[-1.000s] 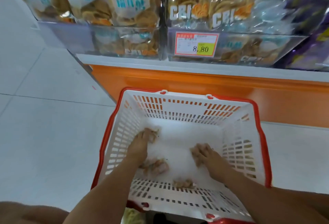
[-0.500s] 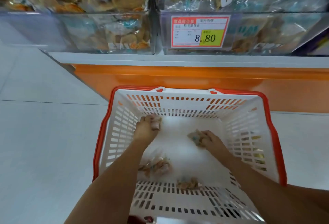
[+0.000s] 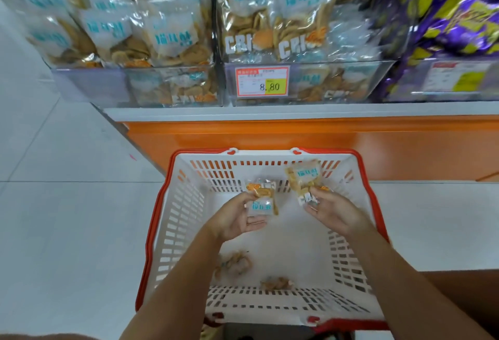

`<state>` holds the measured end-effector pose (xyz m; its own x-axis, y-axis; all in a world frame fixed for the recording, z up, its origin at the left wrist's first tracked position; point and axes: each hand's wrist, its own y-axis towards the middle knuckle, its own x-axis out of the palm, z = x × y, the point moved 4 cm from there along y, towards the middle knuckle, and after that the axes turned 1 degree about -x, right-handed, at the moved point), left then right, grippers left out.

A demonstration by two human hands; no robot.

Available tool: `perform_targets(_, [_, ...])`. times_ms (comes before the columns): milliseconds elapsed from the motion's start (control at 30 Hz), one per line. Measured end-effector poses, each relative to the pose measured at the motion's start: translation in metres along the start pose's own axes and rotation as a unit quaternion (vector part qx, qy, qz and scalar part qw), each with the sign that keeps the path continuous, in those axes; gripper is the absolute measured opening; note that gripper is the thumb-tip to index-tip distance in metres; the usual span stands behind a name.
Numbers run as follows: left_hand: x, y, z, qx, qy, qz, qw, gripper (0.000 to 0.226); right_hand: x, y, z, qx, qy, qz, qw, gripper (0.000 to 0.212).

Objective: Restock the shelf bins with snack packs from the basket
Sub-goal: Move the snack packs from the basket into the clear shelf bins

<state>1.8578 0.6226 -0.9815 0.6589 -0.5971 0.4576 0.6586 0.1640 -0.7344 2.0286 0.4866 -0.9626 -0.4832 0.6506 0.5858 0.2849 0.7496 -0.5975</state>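
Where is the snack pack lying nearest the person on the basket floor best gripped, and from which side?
Come from straight above. The snack pack lies flat, close to the basket's near wall, which likely blocks a sideways reach. Pinch its lumpy middle between thumb and fingers; its edges are too blurred to judge.

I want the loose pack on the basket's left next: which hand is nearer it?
Left. The left hand, holding a pack, is just beyond the loose pack; the right hand, holding another pack, is off to its right.
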Motion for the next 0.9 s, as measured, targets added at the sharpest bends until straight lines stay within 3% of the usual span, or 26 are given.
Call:
perform_targets(100, [0.02,-0.014,0.01,0.023,-0.003,-0.048,0.999,0.035,0.015,-0.019,-0.02,-0.035,-0.01,-0.033,0.999,0.029])
perform_targets(267, [0.05,-0.036,0.034,0.069,0.067,-0.055,0.994,0.031,0.04,-0.047,-0.06,-0.088,-0.096,-0.084,0.988,0.041])
perform_targets(367, [0.067,-0.053,0.052,0.094,0.105,-0.025,0.99,0.04,0.056,-0.064,-0.077,-0.119,-0.149,-0.106,0.976,0.071])
perform_targets(467, [0.08,-0.073,0.072,0.129,0.231,0.054,0.963,0.046,0.072,-0.084,-0.089,-0.168,-0.184,-0.111,0.962,0.078])
perform_targets(567, [0.093,-0.09,0.091,0.178,0.31,0.09,0.93,0.042,0.082,-0.101,-0.1,-0.2,-0.213,-0.125,0.948,0.068])
perform_targets(733, [0.119,-0.107,0.098,0.213,0.186,0.006,0.959,0.026,0.089,-0.115,-0.102,-0.191,-0.309,-0.08,0.928,0.038])
perform_targets(833, [0.131,-0.112,0.1,0.227,0.207,0.043,0.951,0.026,0.094,-0.12,-0.101,-0.201,-0.302,-0.057,0.93,0.031])
perform_targets(900, [0.14,-0.116,0.102,0.236,0.23,0.049,0.943,0.041,0.1,-0.126,-0.105,-0.219,-0.321,-0.034,0.921,0.028])
